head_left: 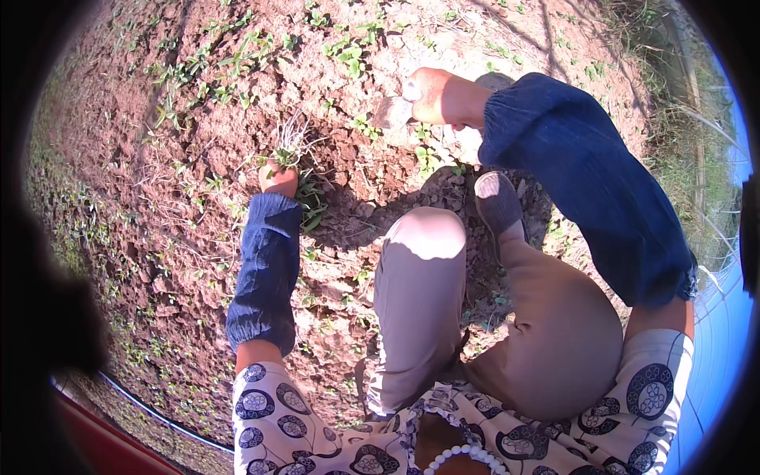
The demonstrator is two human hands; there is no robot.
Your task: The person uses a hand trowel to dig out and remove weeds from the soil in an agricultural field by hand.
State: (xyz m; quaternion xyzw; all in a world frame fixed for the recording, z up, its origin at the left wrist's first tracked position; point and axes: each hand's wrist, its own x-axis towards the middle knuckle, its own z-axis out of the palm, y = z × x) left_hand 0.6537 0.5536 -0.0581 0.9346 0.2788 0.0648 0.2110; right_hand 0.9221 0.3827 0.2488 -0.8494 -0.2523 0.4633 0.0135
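Note:
My left hand [279, 180] is closed round a tuft of pulled weeds [293, 144]; pale, stringy roots stick up above the fist and green leaves hang beside it. Farther right, my right hand [441, 93] grips a small hand tool with a flat, broad metal blade [392, 113], its handle hidden in the fist. The blade is low over the soil, close to small green seedlings [366, 127]. Between the two hands lies a patch of darker, loosened soil [372, 170]. Blue sleeve covers [582, 158] wrap both my forearms.
Reddish, cloddy ground [182, 261] with scattered low weeds [348, 55] spreads all round. My bent knee [423, 245] and shoe [499, 202] are just below the dug patch. Taller grass [673, 103] borders the right, beside blue sheeting [724, 332]. Something red [103, 435] shows at lower left.

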